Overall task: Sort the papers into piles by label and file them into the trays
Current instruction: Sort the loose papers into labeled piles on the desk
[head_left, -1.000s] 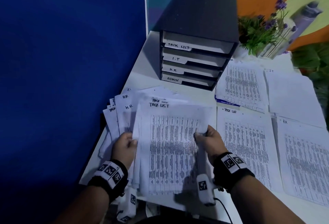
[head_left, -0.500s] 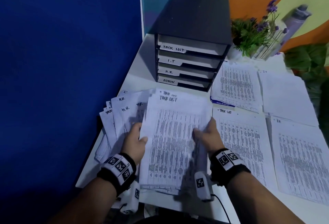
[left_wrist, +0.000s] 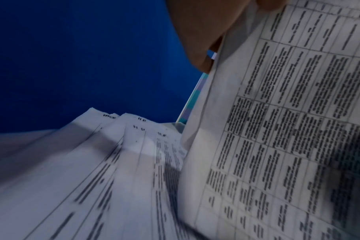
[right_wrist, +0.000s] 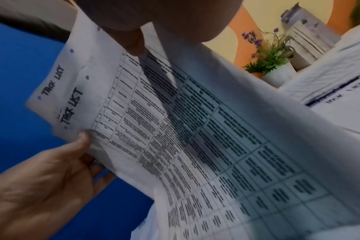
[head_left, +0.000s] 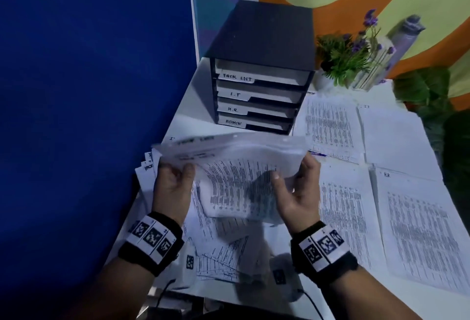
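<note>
1. Two sheets marked TASK LIST, the held papers (head_left: 236, 180), now lifted off the fanned pile (head_left: 150, 167); half a second ago they lay flat on it under our hands. Top edge now curls up and away from us, blurred by motion.
2. Our left hand (head_left: 173, 190) has moved from the pile's surface to the left edge of the held papers; our right hand (head_left: 297, 190) has moved from the middle of the sheet to its right edge.
3. Left hand: thumb on the printed face, fingers curled behind, pinching the papers. In the right wrist view the left thumb tip (right_wrist: 82, 136) sits just below the written label.
4. Right hand: thumb on the front, fingers wrapped behind the right edge, also gripping the papers.
5. Held papers hang between both hands, above the fanned pile, which lies under and left of our left hand, H.R. labels showing (left_wrist: 142, 120).
6. Tray unit (head_left: 256, 96) stands beyond the hands, slots tagged TASK LIST, I.T, H.R., ADMIN from top down.
7. Sorted piles right of our right hand: nearest pile (head_left: 343, 208) just beside it, H.R. pile (head_left: 417, 223) further right, two more piles beyond those, one marked I.T (head_left: 391, 136).
8. Potted plant (head_left: 348, 57) beyond the right hand, beside the tray unit.
</note>
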`<act>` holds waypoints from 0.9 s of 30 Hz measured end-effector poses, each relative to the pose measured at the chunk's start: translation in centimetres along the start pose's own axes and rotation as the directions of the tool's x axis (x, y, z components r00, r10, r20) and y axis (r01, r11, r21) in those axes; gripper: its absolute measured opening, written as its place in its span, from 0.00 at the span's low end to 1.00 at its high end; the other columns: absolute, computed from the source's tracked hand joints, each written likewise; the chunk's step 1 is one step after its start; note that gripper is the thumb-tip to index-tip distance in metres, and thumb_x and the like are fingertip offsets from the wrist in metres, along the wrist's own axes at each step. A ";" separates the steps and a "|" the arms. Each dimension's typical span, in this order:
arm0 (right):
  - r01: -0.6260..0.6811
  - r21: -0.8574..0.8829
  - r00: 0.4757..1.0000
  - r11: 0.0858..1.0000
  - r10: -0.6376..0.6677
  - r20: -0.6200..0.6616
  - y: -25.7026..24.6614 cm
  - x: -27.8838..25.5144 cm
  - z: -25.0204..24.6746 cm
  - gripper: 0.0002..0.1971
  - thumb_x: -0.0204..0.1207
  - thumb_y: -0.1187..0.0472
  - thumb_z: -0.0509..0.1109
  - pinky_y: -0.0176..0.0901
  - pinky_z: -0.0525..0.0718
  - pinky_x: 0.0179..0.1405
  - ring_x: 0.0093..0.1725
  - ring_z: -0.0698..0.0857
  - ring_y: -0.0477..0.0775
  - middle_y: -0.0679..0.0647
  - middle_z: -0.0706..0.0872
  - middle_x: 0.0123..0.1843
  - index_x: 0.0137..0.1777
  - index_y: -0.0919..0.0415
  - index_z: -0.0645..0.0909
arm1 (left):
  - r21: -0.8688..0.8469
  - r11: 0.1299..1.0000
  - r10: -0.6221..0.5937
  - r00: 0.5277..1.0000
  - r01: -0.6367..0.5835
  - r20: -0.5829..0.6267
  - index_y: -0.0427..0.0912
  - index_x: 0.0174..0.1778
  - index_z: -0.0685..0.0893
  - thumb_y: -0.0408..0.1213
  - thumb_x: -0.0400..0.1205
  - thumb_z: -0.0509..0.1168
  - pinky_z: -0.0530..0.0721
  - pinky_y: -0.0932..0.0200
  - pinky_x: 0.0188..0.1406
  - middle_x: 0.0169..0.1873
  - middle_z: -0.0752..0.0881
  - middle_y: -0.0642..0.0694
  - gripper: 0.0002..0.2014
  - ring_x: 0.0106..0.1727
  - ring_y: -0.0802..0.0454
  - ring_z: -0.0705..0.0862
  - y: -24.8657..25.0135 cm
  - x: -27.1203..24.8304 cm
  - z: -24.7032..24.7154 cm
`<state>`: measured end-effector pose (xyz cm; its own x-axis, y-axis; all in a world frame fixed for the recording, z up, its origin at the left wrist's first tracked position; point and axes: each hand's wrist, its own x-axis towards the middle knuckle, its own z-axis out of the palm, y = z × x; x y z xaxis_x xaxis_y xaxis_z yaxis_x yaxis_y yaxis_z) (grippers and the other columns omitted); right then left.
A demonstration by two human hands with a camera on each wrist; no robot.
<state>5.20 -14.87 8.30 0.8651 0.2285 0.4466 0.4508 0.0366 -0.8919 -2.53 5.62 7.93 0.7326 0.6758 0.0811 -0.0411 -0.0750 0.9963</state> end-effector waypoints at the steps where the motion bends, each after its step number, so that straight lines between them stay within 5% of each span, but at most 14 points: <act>1: -0.034 -0.027 0.999 0.999 0.035 0.006 0.3 -0.5 0.0 0.26 0.76 0.70 0.68 0.41 0.86 0.37 0.45 0.84 0.40 0.41 0.84 0.53 0.65 0.41 0.68 | 0.014 1.000 -0.004 1.000 0.004 -0.004 0.44 0.61 0.73 0.24 0.85 0.59 0.76 0.78 0.55 0.55 0.83 0.54 0.13 0.53 0.74 0.83 -0.2 -0.5 0.2; 5: -0.096 -0.136 0.995 0.986 0.098 0.006 1.1 -1.5 -0.1 0.15 0.79 0.57 0.67 0.57 0.76 0.16 0.24 0.76 0.57 0.61 0.80 0.36 0.56 0.34 0.73 | 0.070 0.997 -0.009 0.998 0.013 -0.062 0.52 0.53 0.76 0.30 0.85 0.61 0.76 0.78 0.51 0.50 0.84 0.57 0.10 0.49 0.77 0.82 -0.4 -1.3 0.7; 7: -0.009 -0.178 0.999 0.984 0.003 -0.032 0.3 -0.8 0.1 0.13 0.80 0.57 0.65 0.52 0.78 0.20 0.26 0.75 0.54 0.54 0.78 0.35 0.55 0.35 0.74 | 0.056 0.998 0.037 0.994 -0.031 -0.102 0.50 0.50 0.77 0.39 0.84 0.62 0.78 0.71 0.50 0.46 0.85 0.55 0.02 0.47 0.71 0.83 0.6 -1.1 1.1; 11: 0.165 -0.281 0.979 0.945 -0.191 -0.067 -1.6 0.9 0.9 0.06 0.80 0.59 0.63 0.28 0.71 0.27 0.29 0.73 0.37 0.36 0.74 0.35 0.53 0.47 0.72 | 0.120 0.980 0.184 0.959 -0.161 -0.216 0.37 0.56 0.76 0.42 0.88 0.57 0.80 0.68 0.48 0.42 0.81 0.60 0.11 0.41 0.72 0.79 2.6 0.2 1.7; 13: 0.125 -0.308 0.988 0.943 -0.146 -0.043 -1.0 0.7 1.0 0.08 0.80 0.56 0.62 0.28 0.70 0.28 0.28 0.73 0.33 0.34 0.74 0.35 0.56 0.45 0.69 | 0.105 0.976 0.212 0.952 -0.193 -0.222 0.45 0.59 0.75 0.50 0.87 0.56 0.81 0.57 0.46 0.39 0.82 0.59 0.13 0.40 0.61 0.79 2.8 0.2 1.7; 15: 0.052 -0.338 0.998 0.940 -0.059 -0.011 0.2 -0.3 0.7 0.12 0.80 0.51 0.62 0.30 0.70 0.26 0.25 0.74 0.34 0.32 0.76 0.36 0.63 0.45 0.69 | 0.096 0.984 0.168 0.969 -0.152 -0.180 0.47 0.61 0.73 0.57 0.85 0.56 0.81 0.60 0.42 0.39 0.82 0.55 0.19 0.38 0.59 0.80 2.2 -0.2 1.6; 18: -0.073 -0.415 0.996 0.907 0.088 0.017 2.0 -1.8 0.2 0.19 0.80 0.46 0.59 0.27 0.72 0.28 0.27 0.77 0.38 0.31 0.78 0.41 0.70 0.44 0.63 | 0.121 0.993 0.022 0.995 -0.010 -0.099 0.49 0.58 0.71 0.42 0.86 0.59 0.80 0.69 0.46 0.48 0.83 0.58 0.07 0.46 0.69 0.83 0.0 -1.4 1.8; 21: -0.137 -0.383 0.982 0.914 0.177 0.071 2.9 -1.9 0.0 0.15 0.83 0.50 0.58 0.37 0.77 0.31 0.36 0.81 0.38 0.35 0.79 0.44 0.67 0.42 0.62 | 0.208 0.969 -0.121 0.991 0.132 -0.062 0.45 0.58 0.69 0.35 0.87 0.59 0.79 0.59 0.57 0.52 0.83 0.53 0.06 0.55 0.55 0.81 -2.2 -2.4 2.2; 25: -0.215 -0.327 0.973 0.921 0.229 0.007 3.5 -0.2 -1.4 0.08 0.84 0.58 0.60 0.48 0.81 0.30 0.34 0.81 0.41 0.46 0.80 0.40 0.54 0.44 0.65 | 0.359 0.901 -0.230 0.970 0.242 -0.076 0.43 0.70 0.66 0.39 0.88 0.56 0.76 0.43 0.68 0.65 0.81 0.41 0.15 0.65 0.42 0.80 -3.4 -2.3 3.8; 27: -0.300 -0.354 0.953 0.886 0.293 -0.076 3.9 1.0 -3.1 0.04 0.82 0.58 0.61 0.57 0.83 0.28 0.33 0.83 0.50 0.52 0.81 0.40 0.50 0.51 0.68 | 0.382 0.900 -0.214 0.976 0.210 -0.033 0.48 0.71 0.68 0.36 0.87 0.57 0.77 0.52 0.63 0.62 0.82 0.47 0.16 0.61 0.47 0.81 -2.8 -2.2 5.5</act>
<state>8.48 -17.49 5.48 0.9733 0.1541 0.1703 0.2175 -0.3803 -0.8989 -0.26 0.31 4.85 0.7013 0.7003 -0.1331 0.3763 -0.2051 0.9035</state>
